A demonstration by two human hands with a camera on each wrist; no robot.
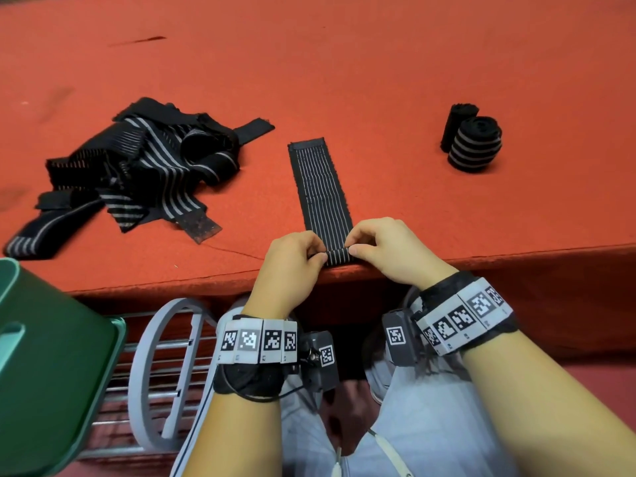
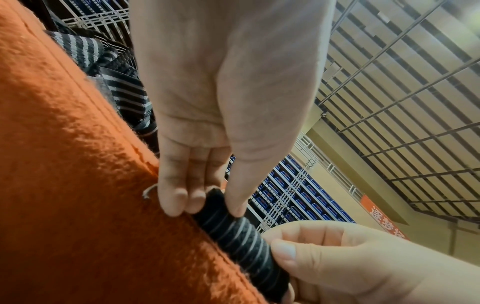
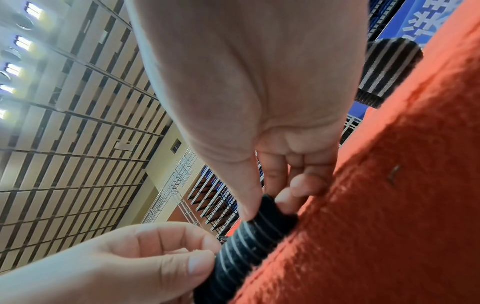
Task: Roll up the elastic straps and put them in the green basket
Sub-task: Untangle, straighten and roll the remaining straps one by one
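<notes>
A black elastic strap (image 1: 320, 187) with thin grey stripes lies flat on the orange table, running away from me. Its near end is curled into a small roll (image 1: 338, 256) at the table's front edge. My left hand (image 1: 296, 259) pinches the roll's left end (image 2: 221, 207) between thumb and fingers. My right hand (image 1: 382, 249) pinches the roll's right end (image 3: 267, 209) the same way. The green basket (image 1: 51, 356) stands low at the left, below the table edge.
A tangled pile of loose striped straps (image 1: 137, 163) lies on the table's left. Two rolled straps (image 1: 471, 141) stand at the right. The orange felt table (image 1: 344, 63) ends at a front edge by my hands. A grey wire rack (image 1: 161, 370) sits below.
</notes>
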